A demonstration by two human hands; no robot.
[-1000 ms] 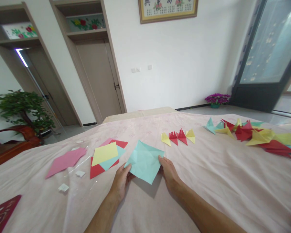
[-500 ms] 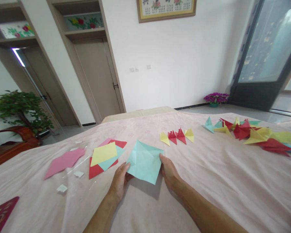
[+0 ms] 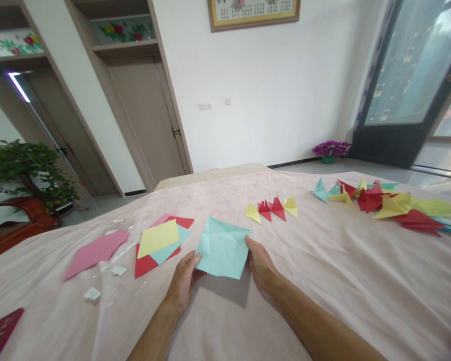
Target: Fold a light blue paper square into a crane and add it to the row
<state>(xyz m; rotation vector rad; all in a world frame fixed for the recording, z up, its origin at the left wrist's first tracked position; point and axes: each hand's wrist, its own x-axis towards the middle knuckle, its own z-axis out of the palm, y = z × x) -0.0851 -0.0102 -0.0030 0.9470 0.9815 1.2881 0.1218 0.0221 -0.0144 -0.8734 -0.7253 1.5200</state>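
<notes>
Head view shows a person at a cloth-covered bench (image 3: pixel 342 281), both forearms reaching in from the near edge. Between the hands is a light blue sheet of paper (image 3: pixel 221 250), unfolded and marked with creases. The left hand (image 3: pixel 184 278) has its grip closed on the sheet's left corner, thumb on top; the right hand (image 3: pixel 261 263) pinches the right corner the same way. The sheet's near edge is raised, and a shadow falls on the cloth below it.

Just left of the sheet lies a loose pile of coloured papers (image 3: pixel 158 239), yellow on top, with blue, red and pink partly showing underneath. Farther left are some pink paper (image 3: pixel 95 253) and small white scraps (image 3: pixel 119 271). A dark red object (image 3: pixel 2 333) is cut off at the lower left corner.

Beyond the right hand, four folded paper birds (image 3: pixel 277 209) stand in a row: yellow, red, red, yellow. Well to the right, a heap of folded paper (image 3: pixel 393 204) mixes red, yellow and blue pieces.
</notes>
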